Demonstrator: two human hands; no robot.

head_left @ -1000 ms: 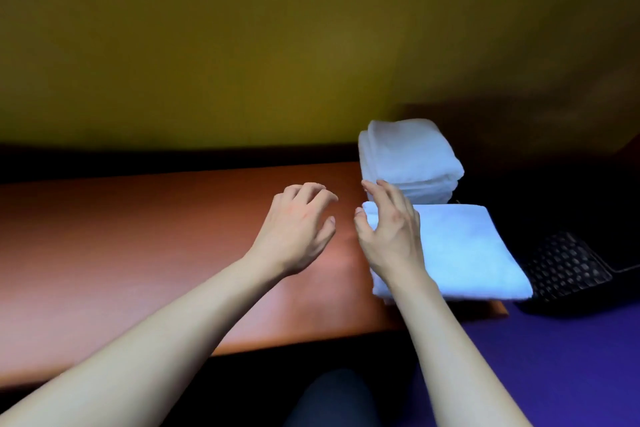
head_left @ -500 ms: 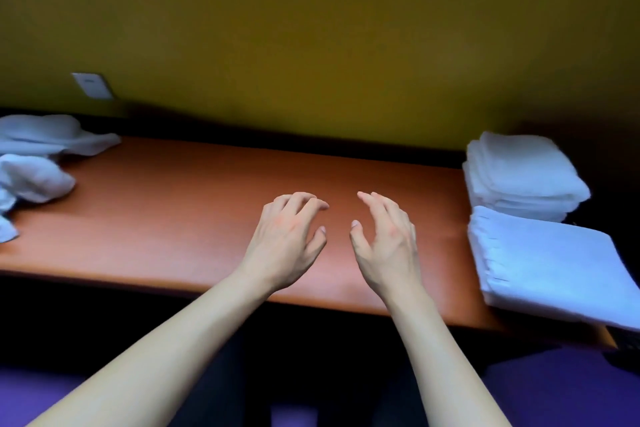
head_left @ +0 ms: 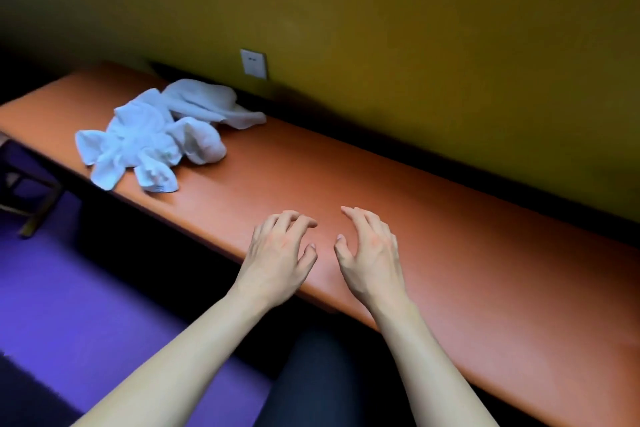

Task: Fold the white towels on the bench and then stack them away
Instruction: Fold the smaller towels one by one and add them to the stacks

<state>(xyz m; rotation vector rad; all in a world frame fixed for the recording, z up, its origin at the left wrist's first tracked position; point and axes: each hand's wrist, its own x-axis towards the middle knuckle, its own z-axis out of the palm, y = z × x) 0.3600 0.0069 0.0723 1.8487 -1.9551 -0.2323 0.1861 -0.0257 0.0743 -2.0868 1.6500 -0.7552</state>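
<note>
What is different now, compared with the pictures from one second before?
The view turned left: the folded stack left the picture and the crumpled towels came in. The right hand let go of the folded towel. Both it and the left hand stay empty over the bench.

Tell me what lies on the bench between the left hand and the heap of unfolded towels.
Nothing: the head view shows only bare orange bench top between the left hand and the crumpled white towels.

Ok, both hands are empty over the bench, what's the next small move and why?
Probably reach the left hand toward the crumpled white towels at the bench's far left: both hands hold nothing, and that heap lies unfolded, apart from them.
</note>
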